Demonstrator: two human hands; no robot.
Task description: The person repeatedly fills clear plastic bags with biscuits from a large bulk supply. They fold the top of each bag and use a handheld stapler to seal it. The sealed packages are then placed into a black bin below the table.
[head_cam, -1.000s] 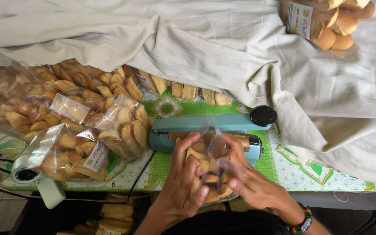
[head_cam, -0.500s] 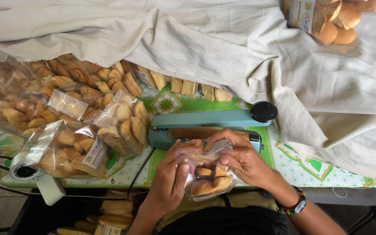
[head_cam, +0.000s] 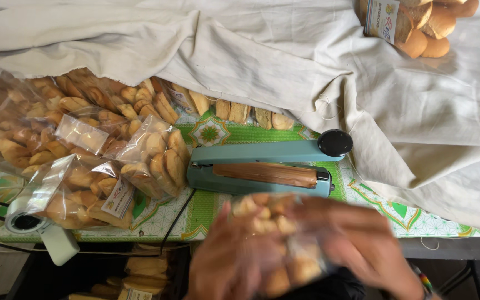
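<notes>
On the counter [head_cam: 212, 208] with its green patterned cloth, a teal heat sealer [head_cam: 262, 166] lies just beyond the left hand [head_cam: 231, 264] and right hand [head_cam: 362, 244], both blurred, clasping a clear bag of biscuits [head_cam: 276, 241] between them.

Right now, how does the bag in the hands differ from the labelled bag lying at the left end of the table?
The held bag is lifted between the left hand and right hand; the labelled bag lies flat on the table. The held bag is blurred and shows no label; the labelled bag is sharp, with a white label at its mouth. Both are clear plastic, filled with golden-brown biscuits.
</notes>
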